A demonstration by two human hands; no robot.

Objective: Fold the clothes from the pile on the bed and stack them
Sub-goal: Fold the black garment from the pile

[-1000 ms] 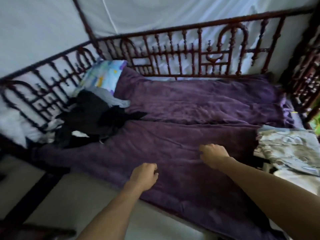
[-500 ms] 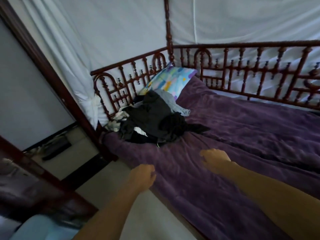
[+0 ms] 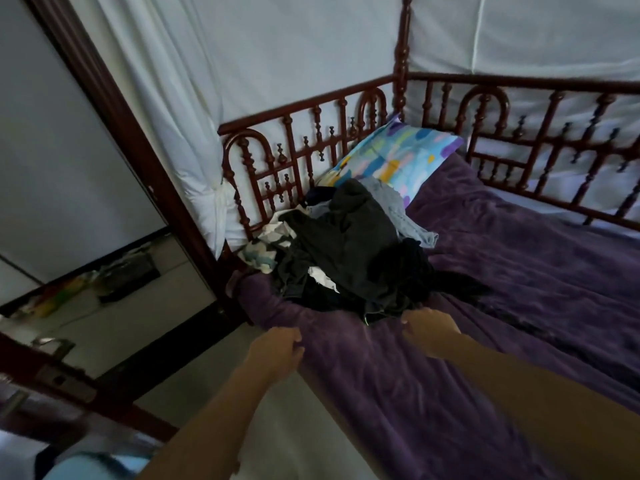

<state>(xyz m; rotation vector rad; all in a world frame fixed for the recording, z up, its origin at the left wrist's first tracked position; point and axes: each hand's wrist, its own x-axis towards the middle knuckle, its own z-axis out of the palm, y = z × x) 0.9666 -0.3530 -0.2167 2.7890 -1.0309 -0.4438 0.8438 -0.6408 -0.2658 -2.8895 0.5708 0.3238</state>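
At centre frame, the pile of clothes [image 3: 349, 251] lies unfolded on the purple blanket [image 3: 519, 306] of the bed, against the carved wooden rail [image 3: 304, 114] and overlapping the patterned pillow [image 3: 398, 157]. Most garments are dark; light pieces show at its left edge. My right grip [image 3: 431, 332] sits just beside the pile's near hem, fingers loosely curled, no cloth in them. My left grip [image 3: 277, 351], lower centre, hangs over the bed's edge, loosely curled, holding nothing.
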